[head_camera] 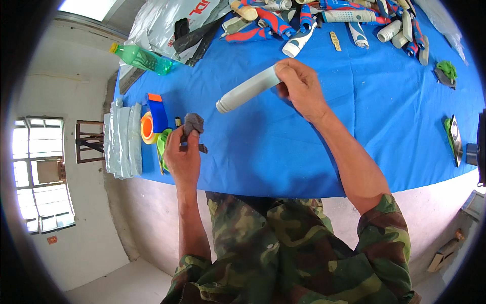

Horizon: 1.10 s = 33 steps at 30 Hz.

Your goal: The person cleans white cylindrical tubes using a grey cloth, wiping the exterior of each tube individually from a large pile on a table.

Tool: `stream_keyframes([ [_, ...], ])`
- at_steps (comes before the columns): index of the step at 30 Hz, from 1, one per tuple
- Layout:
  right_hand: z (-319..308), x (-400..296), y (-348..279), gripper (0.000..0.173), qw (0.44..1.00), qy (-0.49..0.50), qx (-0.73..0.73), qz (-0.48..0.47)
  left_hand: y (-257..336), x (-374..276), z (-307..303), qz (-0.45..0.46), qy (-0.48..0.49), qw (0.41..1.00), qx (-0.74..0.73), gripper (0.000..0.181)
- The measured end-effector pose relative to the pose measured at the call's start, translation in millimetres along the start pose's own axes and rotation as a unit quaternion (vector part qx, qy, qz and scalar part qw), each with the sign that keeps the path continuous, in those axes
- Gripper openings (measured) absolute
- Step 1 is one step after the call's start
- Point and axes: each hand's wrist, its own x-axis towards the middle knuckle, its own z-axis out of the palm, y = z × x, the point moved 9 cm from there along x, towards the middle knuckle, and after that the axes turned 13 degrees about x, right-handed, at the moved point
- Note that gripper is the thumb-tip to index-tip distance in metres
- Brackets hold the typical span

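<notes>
My right hand point(302, 89) holds one end of a pale grey, hollow-looking plastic tube point(248, 89) above the blue cloth. The tube slants down to the left, and its ridged neck points towards my left hand. Between the thumb and fingers of my left hand point(184, 152) is a crumpled grey cloth point(194, 123). Tube and cloth are apart. Just behind my left hand lie a bright green cloth point(162, 148) and a small dark object with a pale band point(178, 121).
Beyond my hands lies a heap of blue, red and white plastic housings point(275, 22). Leftward are a green bottle point(142, 59), a roll of tape point(149, 128), a blue tape dispenser point(157, 116) and folded plastic bags point(123, 140). A metal plate point(456, 140) is at the right.
</notes>
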Motion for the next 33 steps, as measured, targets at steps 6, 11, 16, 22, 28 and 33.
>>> stream_keyframes([
  [6,17.4,-14.1,-2.5,0.025,0.988,-0.079,-0.104,-0.084,54.1,19.7,-13.1,-0.020,-0.035,0.994,-0.102,0.038],
  [11,21.5,-19.7,-4.7,0.031,0.987,-0.082,-0.128,-0.050,94.0,36.4,-0.5,0.045,-0.057,0.991,-0.114,0.036],
  [16,25.0,-20.5,-6.5,0.035,0.982,-0.087,-0.157,-0.054,149.3,38.9,1.9,0.142,0.005,0.986,-0.082,0.024],
  [22,20.1,-21.3,-4.8,0.035,0.984,-0.077,-0.133,-0.087,170.3,31.6,40.4,0.212,0.009,0.976,-0.046,0.025],
  [28,26.4,-23.8,-13.2,0.032,0.978,-0.084,-0.166,-0.089,132.7,24.9,43.4,0.199,0.009,0.979,0.039,0.021],
  [33,25.4,-23.9,-8.9,0.029,0.984,-0.087,-0.137,-0.070,87.4,27.2,50.3,0.159,-0.013,0.985,0.065,0.020],
])
